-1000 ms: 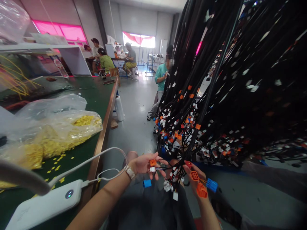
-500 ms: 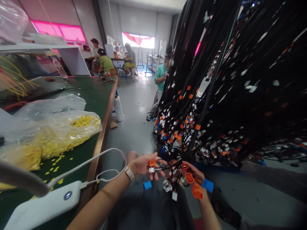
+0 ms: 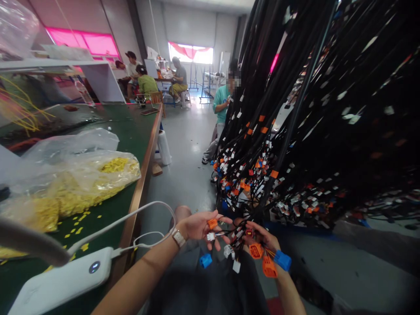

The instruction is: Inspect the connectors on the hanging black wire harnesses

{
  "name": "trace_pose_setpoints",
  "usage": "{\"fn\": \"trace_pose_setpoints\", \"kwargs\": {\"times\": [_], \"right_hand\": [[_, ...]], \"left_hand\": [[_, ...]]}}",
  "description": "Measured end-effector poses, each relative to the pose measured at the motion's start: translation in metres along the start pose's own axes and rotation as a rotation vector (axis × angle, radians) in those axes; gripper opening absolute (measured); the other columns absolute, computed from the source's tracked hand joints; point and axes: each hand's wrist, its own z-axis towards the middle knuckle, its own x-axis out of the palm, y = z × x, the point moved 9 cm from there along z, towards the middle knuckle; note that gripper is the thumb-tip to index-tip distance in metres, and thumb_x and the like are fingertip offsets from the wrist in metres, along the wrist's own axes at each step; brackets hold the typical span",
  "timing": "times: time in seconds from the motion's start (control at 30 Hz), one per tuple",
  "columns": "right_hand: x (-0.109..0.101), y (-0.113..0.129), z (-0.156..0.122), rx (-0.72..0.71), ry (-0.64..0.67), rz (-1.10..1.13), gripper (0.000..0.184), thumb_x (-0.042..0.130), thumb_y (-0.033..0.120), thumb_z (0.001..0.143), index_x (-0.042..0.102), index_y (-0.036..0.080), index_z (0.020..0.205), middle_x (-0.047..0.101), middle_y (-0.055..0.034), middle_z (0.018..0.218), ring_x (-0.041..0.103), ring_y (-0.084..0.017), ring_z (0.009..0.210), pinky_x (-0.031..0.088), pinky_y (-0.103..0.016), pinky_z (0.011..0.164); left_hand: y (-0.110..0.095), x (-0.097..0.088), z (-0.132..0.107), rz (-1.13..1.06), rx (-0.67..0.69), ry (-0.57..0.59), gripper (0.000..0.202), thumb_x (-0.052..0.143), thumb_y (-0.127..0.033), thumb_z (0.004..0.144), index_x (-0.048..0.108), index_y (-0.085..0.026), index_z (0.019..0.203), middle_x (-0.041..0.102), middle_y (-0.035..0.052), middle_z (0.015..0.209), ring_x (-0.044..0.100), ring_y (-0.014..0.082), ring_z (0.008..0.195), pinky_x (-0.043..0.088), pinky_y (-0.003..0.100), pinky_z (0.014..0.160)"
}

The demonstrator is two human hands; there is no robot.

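Observation:
My left hand (image 3: 202, 228) is palm up with its fingers spread. A small orange connector (image 3: 212, 224) and a white connector (image 3: 210, 236) lie across its fingers on thin dark wires. Below it hangs a blue connector (image 3: 205, 260). My right hand (image 3: 265, 238) is curled around wires of the same black wire harness (image 3: 259, 210), its fingertips partly hidden among them. Two larger orange connectors (image 3: 269, 267) and a blue connector (image 3: 282, 260) hang over its palm and wrist. Between the hands dangle white connectors (image 3: 229, 251).
Many black harnesses (image 3: 308, 109) hang in a thick mass at right. A green-topped table (image 3: 131, 118) at left bears plastic bags of yellow pieces (image 3: 114, 165) and a white power bank (image 3: 65, 280) with a cable. A person in teal (image 3: 222, 103) sits ahead; several people sit farther back.
Both hands stay at the harness with only small shifts. The blue connector below my left hand has turned, and the orange connectors at my right hand have swung slightly left.

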Motion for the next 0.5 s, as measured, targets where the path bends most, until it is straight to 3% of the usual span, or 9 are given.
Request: {"fn": "trace_pose_setpoints", "kwargs": {"times": [0.13,0.3,0.5], "right_hand": [[0.002,0.0,0.001,-0.015,-0.006,-0.058,0.036,0.067,0.033,0.068,0.067,0.019,0.101,0.07,-0.0072,0.09,0.066,-0.023,0.078,0.054,-0.035,0.071],[0.008,0.011,0.003,-0.1,0.023,-0.174,0.03,0.066,0.031,0.065,0.07,0.02,0.093,0.07,-0.0081,0.09,0.064,-0.025,0.084,0.051,-0.034,0.075],[0.021,0.014,0.001,-0.152,0.11,-0.128,0.052,0.063,0.019,0.059,0.061,0.022,0.111,0.066,-0.0075,0.106,0.062,-0.026,0.094,0.05,-0.033,0.078]], "left_hand": [[-0.003,0.021,-0.001,0.001,0.001,0.111,0.069,0.056,-0.046,0.076,0.031,-0.022,0.135,0.056,0.0162,0.117,0.066,0.0281,0.078,0.05,0.026,0.046],[-0.003,0.044,-0.002,-0.026,0.002,0.239,0.069,0.057,-0.046,0.074,0.035,-0.016,0.133,0.042,0.0205,0.132,0.065,0.0304,0.083,0.054,0.033,0.053],[-0.008,0.067,-0.003,-0.001,0.032,0.352,0.077,0.055,-0.048,0.073,0.027,-0.017,0.137,0.035,0.0222,0.136,0.063,0.036,0.09,0.055,0.039,0.055]]}}
